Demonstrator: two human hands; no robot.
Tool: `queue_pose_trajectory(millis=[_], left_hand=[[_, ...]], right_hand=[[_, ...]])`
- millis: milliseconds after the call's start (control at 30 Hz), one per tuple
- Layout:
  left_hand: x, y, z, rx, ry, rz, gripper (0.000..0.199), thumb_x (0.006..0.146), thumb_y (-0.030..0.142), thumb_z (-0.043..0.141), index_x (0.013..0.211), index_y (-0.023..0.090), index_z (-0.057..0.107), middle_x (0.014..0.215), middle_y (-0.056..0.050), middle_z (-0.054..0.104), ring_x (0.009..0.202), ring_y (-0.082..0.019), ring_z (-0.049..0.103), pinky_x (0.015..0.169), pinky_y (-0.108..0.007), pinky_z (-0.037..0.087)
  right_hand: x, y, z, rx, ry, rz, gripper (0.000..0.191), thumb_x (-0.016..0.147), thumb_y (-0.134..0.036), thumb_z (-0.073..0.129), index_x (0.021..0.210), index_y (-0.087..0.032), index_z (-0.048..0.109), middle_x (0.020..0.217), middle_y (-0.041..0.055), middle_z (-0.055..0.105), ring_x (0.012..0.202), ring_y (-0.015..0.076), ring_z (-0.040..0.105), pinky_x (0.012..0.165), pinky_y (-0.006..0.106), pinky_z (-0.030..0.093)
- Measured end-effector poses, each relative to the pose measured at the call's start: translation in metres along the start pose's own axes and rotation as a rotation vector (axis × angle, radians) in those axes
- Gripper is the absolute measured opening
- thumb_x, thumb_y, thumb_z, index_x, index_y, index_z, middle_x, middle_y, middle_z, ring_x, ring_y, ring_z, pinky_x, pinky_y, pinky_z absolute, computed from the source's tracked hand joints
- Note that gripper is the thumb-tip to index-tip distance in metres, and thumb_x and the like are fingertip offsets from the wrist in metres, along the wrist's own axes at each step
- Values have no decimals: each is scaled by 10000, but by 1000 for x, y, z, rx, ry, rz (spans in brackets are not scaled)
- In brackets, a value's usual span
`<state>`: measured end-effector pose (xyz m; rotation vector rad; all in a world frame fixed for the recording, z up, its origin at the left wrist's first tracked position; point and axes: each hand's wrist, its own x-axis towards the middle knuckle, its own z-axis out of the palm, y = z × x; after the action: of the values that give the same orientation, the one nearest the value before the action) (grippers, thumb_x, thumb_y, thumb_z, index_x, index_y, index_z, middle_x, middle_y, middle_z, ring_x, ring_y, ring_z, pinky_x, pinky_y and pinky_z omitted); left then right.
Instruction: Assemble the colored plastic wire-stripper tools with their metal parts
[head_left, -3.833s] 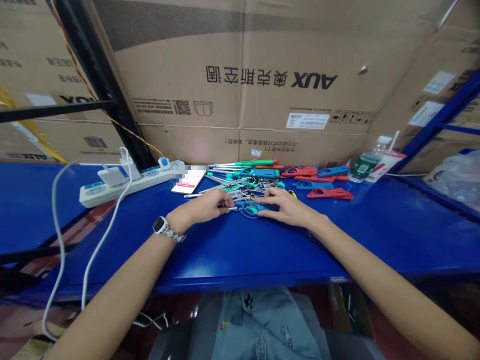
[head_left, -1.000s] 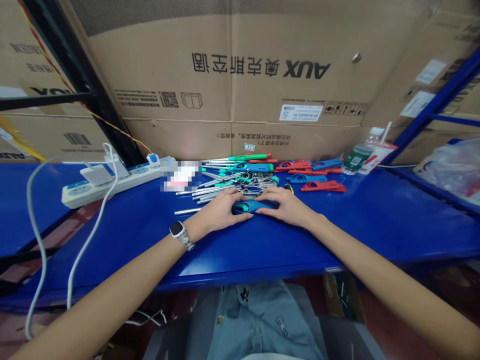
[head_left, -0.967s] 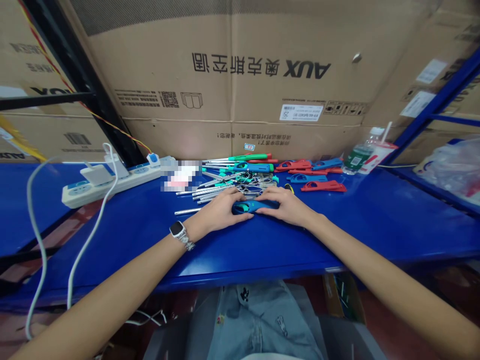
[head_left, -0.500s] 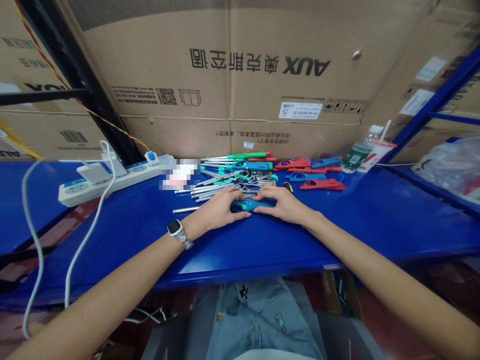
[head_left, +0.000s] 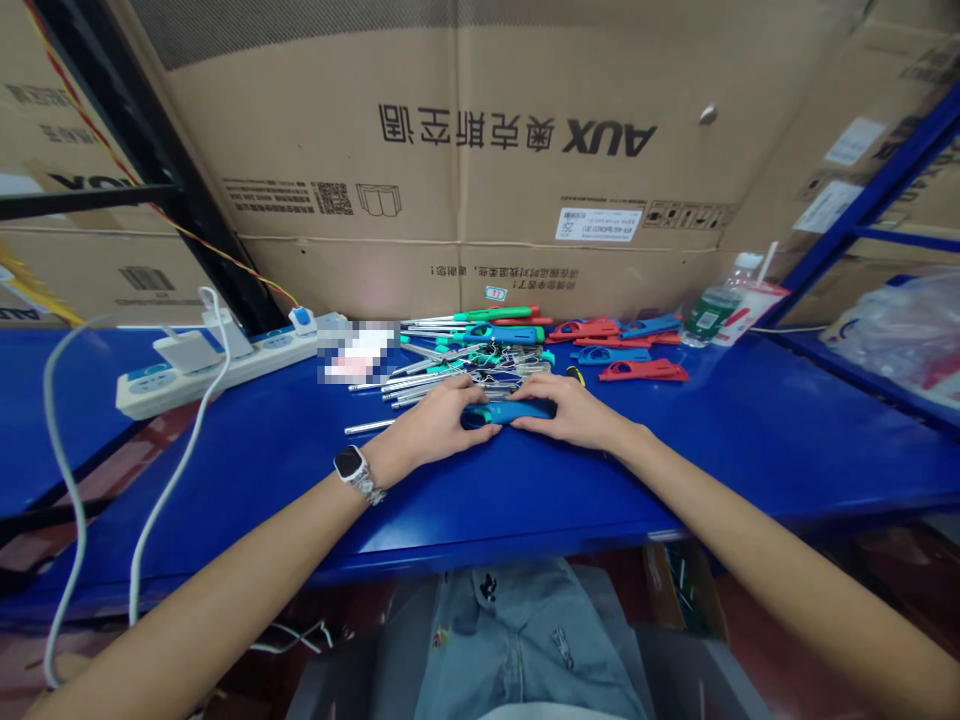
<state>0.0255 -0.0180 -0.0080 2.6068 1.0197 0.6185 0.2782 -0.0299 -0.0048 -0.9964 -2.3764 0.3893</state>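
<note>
A blue long-necked lighter (head_left: 517,411) with a green part lies sideways, low over the blue tabletop, between my two hands. My left hand (head_left: 441,415) is closed round its left end, thumb in front and fingers behind. At the right end, my right hand (head_left: 577,411) pinches the blue casing. A metal tube (head_left: 367,427) sticks out to the left from behind my left hand; whether it belongs to this lighter I cannot tell. Just behind my hands is a pile of metal lighter tubes with green parts and thin wires (head_left: 480,360).
Red casing pieces (head_left: 643,371) and blue casing pieces (head_left: 611,355) lie at the back right, near a bottle (head_left: 709,312). A yellow-and-black object (head_left: 575,375) is behind my right hand. A power strip (head_left: 225,368) with white cables stands left. Cardboard (head_left: 465,220) walls the back.
My right fingers have shifted slightly on the casing, and more of its blue surface shows. Both hands stay at nearly the same place.
</note>
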Motion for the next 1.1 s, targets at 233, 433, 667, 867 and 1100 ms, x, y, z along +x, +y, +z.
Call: queue_pose_trajectory(millis=[233, 433, 667, 867, 1100], left_hand=[[1, 1, -5, -36, 20, -26, 403, 939, 521, 617, 1150, 182, 672, 1113, -121, 690, 1041, -290, 658, 920, -468, 541], [-1, -3, -7, -99, 29, -63, 739, 827, 548, 761, 1430, 199, 513, 1390, -161, 614, 1178, -322, 643, 929, -454, 558], [1, 0, -8, -28, 22, 27, 446, 893, 519, 710, 1205, 208, 644, 1210, -116, 696, 1146, -304, 645, 988, -486, 514], [3, -4, -10, -53, 48, 34, 290, 985, 417, 571, 1179, 215, 645, 1117, -95, 690, 1032, -262, 654, 903, -436, 534], [3, -8, -16, -9, 147, -74, 223, 1008, 321, 432, 942, 202, 610, 942, -93, 673, 841, -238, 639, 751, -399, 509]], right_hand=[[5, 4, 1, 103, 97, -12, 243, 946, -363, 697, 1153, -250, 756, 1053, 74, 718, 990, 236, 681, 922, 451, 552], [4, 7, 2, 180, 168, 69, 255, 947, -413, 685, 1137, -264, 767, 1092, 69, 729, 1025, 240, 685, 960, 468, 543], [0, 1, 6, 152, 173, 18, 253, 937, -393, 704, 1136, -248, 759, 1059, 67, 722, 982, 227, 678, 921, 443, 558], [3, -6, 9, 140, 258, 30, 282, 961, -406, 659, 1188, -244, 702, 1127, 73, 710, 1035, 232, 675, 960, 442, 536], [-5, -4, 5, 11, 362, 96, 117, 941, -340, 658, 946, -225, 636, 972, 67, 670, 929, 235, 632, 856, 420, 525]])
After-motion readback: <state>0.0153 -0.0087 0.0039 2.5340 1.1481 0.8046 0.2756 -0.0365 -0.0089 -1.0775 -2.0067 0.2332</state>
